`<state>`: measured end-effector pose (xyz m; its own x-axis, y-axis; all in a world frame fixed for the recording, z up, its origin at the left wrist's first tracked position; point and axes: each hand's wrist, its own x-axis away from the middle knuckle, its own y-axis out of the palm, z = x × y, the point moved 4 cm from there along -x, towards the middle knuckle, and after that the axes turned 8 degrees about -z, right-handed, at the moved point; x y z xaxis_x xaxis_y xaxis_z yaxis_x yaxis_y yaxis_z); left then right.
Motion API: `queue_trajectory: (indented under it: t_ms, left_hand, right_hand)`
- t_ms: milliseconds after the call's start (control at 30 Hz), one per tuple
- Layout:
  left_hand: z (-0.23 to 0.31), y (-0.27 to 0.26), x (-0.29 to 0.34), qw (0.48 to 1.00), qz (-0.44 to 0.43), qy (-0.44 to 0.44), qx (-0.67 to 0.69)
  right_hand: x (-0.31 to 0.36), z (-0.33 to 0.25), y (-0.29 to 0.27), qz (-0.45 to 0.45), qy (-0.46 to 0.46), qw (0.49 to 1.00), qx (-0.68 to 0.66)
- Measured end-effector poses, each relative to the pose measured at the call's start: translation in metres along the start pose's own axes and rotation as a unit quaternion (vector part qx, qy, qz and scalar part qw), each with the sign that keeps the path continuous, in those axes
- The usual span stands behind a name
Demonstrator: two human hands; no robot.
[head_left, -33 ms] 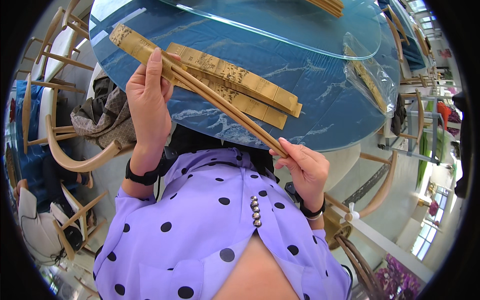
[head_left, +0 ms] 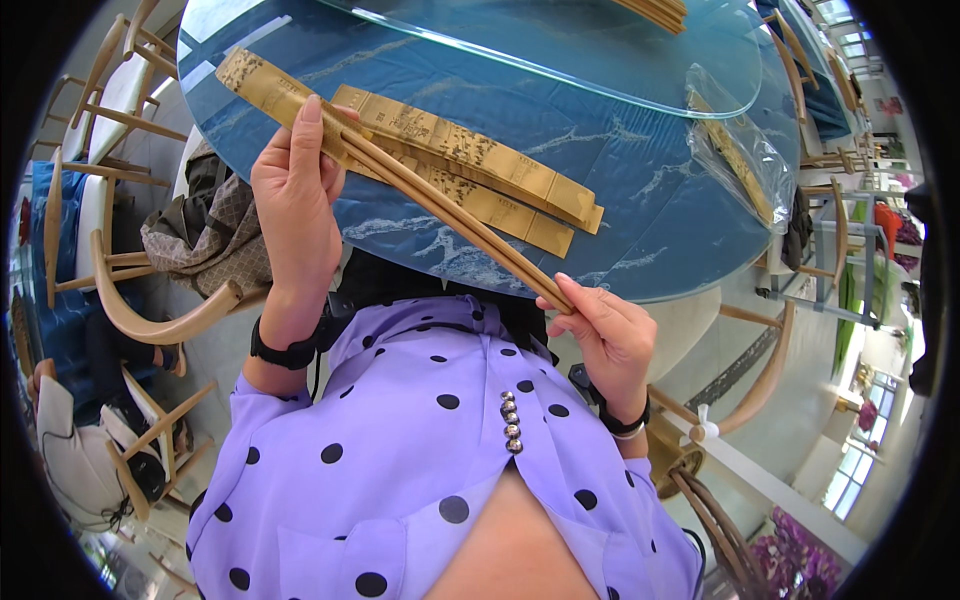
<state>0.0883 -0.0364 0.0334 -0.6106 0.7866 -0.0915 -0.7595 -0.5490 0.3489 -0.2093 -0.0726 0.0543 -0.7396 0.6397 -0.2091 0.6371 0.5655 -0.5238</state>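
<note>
A pair of wooden chopsticks [head_left: 440,208] slants across in front of me, its upper part inside a gold paper sleeve [head_left: 262,84] with dark printed patterns. My left hand [head_left: 303,185] is closed on the sleeve near its opening, thumb on top. At the other end, my right hand [head_left: 603,330] pinches the bare chopstick tips between thumb and fingers. Behind them, several flat gold paper sleeves [head_left: 470,145] lie overlapped on the blue marbled table [head_left: 640,245].
A clear plastic bag [head_left: 770,165] with a gold sleeve in it lies at the table's right. More chopsticks [head_left: 655,12] rest on the raised glass turntable [head_left: 560,50] at the back. A patterned bag [head_left: 215,225] sits on a wooden chair [head_left: 150,320] at left.
</note>
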Motion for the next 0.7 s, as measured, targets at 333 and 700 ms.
queue_trajectory:
  t_ms: [333,700]
  left_hand:
    - [0.000,0.012,0.002,0.998,-0.043,-0.040,0.009]
    - [-0.005,0.010,0.009,0.997,-0.045,-0.053,0.033]
  right_hand:
    - [0.008,-0.010,0.009,0.035,-0.090,0.983,0.157]
    - [0.014,-0.010,0.009,0.032,-0.077,0.987,0.134]
